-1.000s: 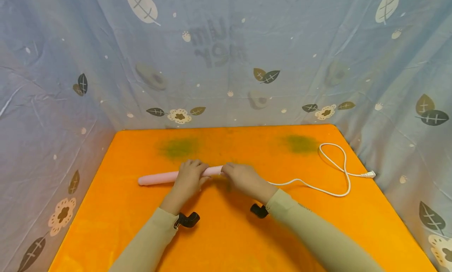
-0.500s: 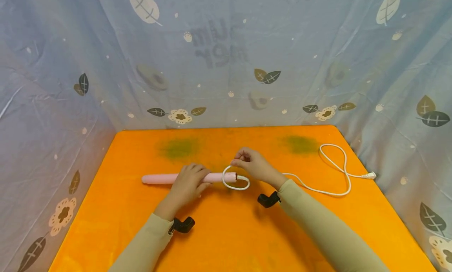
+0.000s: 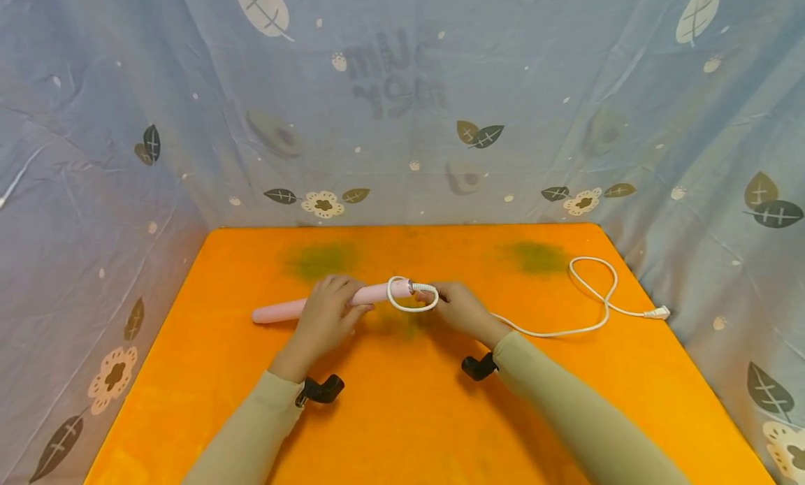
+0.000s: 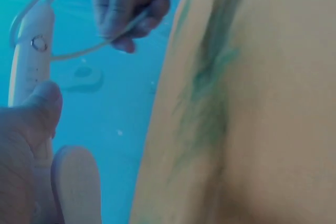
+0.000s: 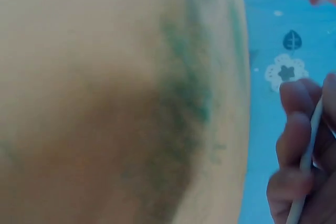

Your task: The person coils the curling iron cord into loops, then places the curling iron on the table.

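Note:
A long pink hair styling iron lies slantwise at mid-table in the head view. My left hand grips it round its middle, and its cord end is tilted up. In the left wrist view its pale handle shows a ring-shaped button, with a rounded pale piece beside the thumb. From the handle's end the white cord bends back in a loop round the handle. My right hand, just right of that end, pinches the cord; in the right wrist view the cord runs between the curled fingers.
The rest of the cord snakes right across the orange tabletop to a white plug near the right edge. Patterned curtains stand close on the left, back and right sides. Black wrist mounts stick out from both sleeves.
My right hand has drawn the cord out from the handle's end, up over the handle, then down to the right. My left hand keeps hold, and the cord end has risen.

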### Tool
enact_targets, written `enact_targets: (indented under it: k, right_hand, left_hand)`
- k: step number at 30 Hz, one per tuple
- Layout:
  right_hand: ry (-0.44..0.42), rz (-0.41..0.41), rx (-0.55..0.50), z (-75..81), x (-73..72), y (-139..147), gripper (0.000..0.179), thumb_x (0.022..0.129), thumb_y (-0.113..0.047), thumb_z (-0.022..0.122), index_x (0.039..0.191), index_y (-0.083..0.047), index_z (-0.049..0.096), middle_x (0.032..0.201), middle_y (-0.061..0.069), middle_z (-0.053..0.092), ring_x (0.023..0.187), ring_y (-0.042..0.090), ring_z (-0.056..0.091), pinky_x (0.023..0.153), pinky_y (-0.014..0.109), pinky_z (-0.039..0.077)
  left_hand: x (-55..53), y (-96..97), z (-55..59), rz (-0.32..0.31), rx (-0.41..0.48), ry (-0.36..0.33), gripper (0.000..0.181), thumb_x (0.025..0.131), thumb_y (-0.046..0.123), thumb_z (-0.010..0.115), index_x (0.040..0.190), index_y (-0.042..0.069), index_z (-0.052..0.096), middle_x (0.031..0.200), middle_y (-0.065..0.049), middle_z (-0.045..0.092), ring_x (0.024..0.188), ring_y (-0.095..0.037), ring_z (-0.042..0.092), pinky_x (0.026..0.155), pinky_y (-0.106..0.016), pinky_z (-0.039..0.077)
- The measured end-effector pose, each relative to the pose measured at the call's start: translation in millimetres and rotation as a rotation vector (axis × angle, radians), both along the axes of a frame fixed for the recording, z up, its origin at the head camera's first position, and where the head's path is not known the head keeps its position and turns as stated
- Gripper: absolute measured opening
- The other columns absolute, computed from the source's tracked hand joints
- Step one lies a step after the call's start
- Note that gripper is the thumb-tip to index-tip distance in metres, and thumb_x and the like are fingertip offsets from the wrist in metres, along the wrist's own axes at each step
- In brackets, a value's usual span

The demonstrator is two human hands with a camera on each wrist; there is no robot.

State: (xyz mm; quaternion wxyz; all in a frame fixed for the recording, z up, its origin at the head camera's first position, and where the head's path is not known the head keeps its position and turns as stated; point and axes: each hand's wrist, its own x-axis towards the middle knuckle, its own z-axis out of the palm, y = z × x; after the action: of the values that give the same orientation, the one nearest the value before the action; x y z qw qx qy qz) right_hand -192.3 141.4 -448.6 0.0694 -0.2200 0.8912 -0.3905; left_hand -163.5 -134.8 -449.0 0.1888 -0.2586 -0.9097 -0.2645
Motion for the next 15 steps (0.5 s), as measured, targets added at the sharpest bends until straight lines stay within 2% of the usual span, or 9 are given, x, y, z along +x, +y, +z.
enact_targets:
  k: [4,8,11,15]
  right_hand:
    - [0.242,0.034,0.191,-2.4,12.7,-8.0,0.021,0.097,-0.023,0.060,0.081,-0.011,0.066,0.063,-0.007,0.053,0.053,0.008,0.042,0.051,0.025,0.039]
    - [0.454,0.077,0.288,-1.2,25.5,-16.2,0.020,0.095,-0.017,0.063,0.077,-0.014,0.057,0.059,-0.009,0.040,0.052,0.008,0.037,0.048,0.024,0.037]
    - [0.532,0.078,0.345,-1.7,31.6,-19.2,0.026,0.094,-0.016,0.065,0.072,-0.016,0.051,0.057,-0.008,0.034,0.051,0.009,0.034,0.046,0.025,0.035]
    - [0.598,0.108,0.415,-4.3,36.1,-20.4,0.022,0.092,-0.017,0.067,0.074,-0.015,0.054,0.056,-0.007,0.036,0.048,0.009,0.038,0.044,0.027,0.039]
  left_hand:
    - [-3.5,2.1,1.4,0.078,0.054,-0.012,0.032,0.084,0.030,0.076,0.108,0.010,0.069,0.107,-0.006,0.062,0.101,-0.028,0.051,0.091,-0.046,0.037]
    - [-6.3,4.6,-0.5,0.124,0.076,-0.019,0.033,0.083,0.029,0.077,0.109,0.009,0.069,0.106,-0.006,0.062,0.101,-0.029,0.052,0.092,-0.047,0.036]
    - [-8.1,6.8,-2.9,0.133,0.077,-0.023,0.033,0.083,0.028,0.078,0.108,0.010,0.070,0.104,-0.006,0.062,0.100,-0.029,0.052,0.093,-0.048,0.036]
    - [-10.0,9.8,-7.2,0.137,0.069,-0.043,0.034,0.082,0.026,0.079,0.111,0.010,0.071,0.104,-0.007,0.063,0.101,-0.030,0.052,0.093,-0.049,0.036]
